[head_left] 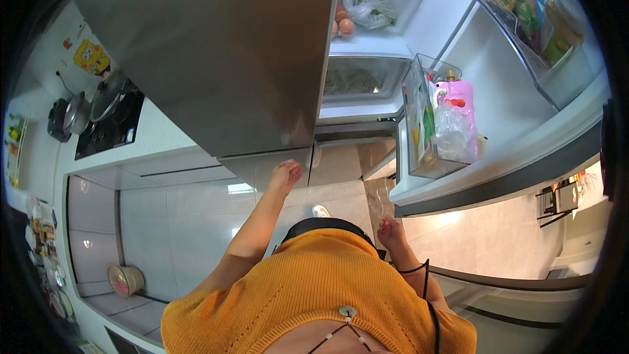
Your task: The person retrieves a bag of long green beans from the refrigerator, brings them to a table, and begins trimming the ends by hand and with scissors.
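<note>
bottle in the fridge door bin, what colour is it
Pink, with a red spot on its front; the bottle shows best in the head view.

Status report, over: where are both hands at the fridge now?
Left hand closed at lower corner of shut fridge door. Right hand empty, low beside the open door. Pink bottle in its shelf. Nothing in the way.

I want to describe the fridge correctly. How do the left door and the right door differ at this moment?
The left door is closed, showing only its plain grey front; the right door is swung wide open, showing its white inner side. The left door shows no goods; the right door carries shelves with a pink bottle and packets. The left hand is at the left door's lower edge; the right hand is below the right door, apart from it.
</note>
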The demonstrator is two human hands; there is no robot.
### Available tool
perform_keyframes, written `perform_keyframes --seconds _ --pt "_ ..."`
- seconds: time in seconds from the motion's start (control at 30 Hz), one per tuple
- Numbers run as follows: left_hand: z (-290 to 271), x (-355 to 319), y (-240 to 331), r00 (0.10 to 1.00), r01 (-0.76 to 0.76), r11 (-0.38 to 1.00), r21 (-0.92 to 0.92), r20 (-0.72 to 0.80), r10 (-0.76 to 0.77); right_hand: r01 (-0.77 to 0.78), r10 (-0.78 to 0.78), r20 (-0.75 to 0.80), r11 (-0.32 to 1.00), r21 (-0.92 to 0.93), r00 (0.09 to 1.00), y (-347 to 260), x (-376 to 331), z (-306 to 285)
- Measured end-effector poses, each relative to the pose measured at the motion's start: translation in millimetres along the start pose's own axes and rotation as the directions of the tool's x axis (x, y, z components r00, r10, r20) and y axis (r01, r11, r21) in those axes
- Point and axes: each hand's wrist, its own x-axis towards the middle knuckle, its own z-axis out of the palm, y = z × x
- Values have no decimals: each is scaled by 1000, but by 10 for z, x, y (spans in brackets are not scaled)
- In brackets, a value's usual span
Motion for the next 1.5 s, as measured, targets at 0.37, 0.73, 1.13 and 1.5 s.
perform_keyframes --seconds 0.37,0.73,1.13,1.5 --pt "42 448 293 980 171 927 -333 -39 -195 103 -40 150 892 -440 988 -329 140 1100" --pt "207 620 291 964 51 828 -558 -188 -186 129 -54 188 901 -415 981 -549 290 1434" --pt "179 852 217 958 15 782 -624 -216 -190 96 -38 146 905 -414 989 -555 300 1246" --pt "250 838 246 962 -32 810 -585 -237 -133 118 -50 184 918 -379 982 -563 373 1234"
